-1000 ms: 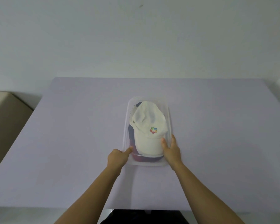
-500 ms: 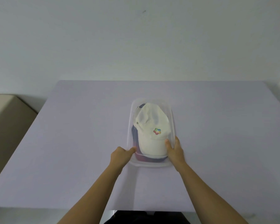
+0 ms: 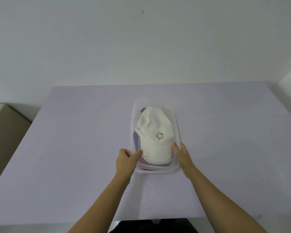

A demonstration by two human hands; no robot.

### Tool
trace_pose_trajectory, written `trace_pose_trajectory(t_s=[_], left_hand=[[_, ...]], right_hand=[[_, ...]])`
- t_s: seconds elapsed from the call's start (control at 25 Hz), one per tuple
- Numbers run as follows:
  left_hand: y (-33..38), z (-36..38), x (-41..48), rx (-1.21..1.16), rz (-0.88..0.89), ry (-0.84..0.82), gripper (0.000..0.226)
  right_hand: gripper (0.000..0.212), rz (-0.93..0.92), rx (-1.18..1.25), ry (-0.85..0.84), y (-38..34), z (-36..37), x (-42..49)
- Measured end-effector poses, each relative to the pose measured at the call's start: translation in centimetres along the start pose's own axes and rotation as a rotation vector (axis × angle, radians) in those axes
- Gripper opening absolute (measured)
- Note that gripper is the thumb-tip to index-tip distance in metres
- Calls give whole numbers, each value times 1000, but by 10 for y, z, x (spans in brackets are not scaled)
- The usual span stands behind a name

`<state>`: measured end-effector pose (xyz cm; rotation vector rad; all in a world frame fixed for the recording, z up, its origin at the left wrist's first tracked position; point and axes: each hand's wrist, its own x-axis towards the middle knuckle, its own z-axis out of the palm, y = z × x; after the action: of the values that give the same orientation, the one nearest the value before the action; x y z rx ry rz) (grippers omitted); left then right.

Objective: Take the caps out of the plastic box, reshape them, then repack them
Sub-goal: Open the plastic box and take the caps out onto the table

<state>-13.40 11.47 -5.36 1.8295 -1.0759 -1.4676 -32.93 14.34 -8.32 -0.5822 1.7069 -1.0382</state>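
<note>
Left hand (image 3: 125, 159) and right hand (image 3: 183, 156) clasp the plastic box's (image 3: 176, 120) side walls mid-tabletop, probably steadying it to lift the white cap (image 3: 154, 125).

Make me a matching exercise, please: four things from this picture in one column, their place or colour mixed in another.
1. white cap
2. dark blue cap
3. plastic box
4. left hand

a. under another cap
b. transparent, on the lilac table
c. grips the box's left wall
d. on top, with a colourful logo

Pairs: 1-d, 2-a, 3-b, 4-c.
</note>
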Motion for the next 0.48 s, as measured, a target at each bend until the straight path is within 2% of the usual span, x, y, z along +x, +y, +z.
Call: trace_pose_trajectory(t_s=[0.04, 0.12, 0.2, 0.24, 0.36, 0.48], left_hand=[[3, 2, -2, -175, -17, -49, 31], [7, 5, -6, -495, -55, -123, 44], [12, -1, -3, -661, -40, -123, 53], [16, -8, 1, -717, -15, -113, 54], [29, -54, 29, -818, 68, -20, 51], [32, -116, 58, -778, 143, 53, 42]], right_hand=[[53, 24, 24, -13, -1, -1, 0], [83, 83, 96, -46, 4, -4, 4], [105, 96, 170, -52, 12, -7, 11], [102, 112, 160, -44, 10, -7, 9], [59, 27, -30, 2, 4, 3, -4], [56, -73, -264, 65, 12, 10, -7]])
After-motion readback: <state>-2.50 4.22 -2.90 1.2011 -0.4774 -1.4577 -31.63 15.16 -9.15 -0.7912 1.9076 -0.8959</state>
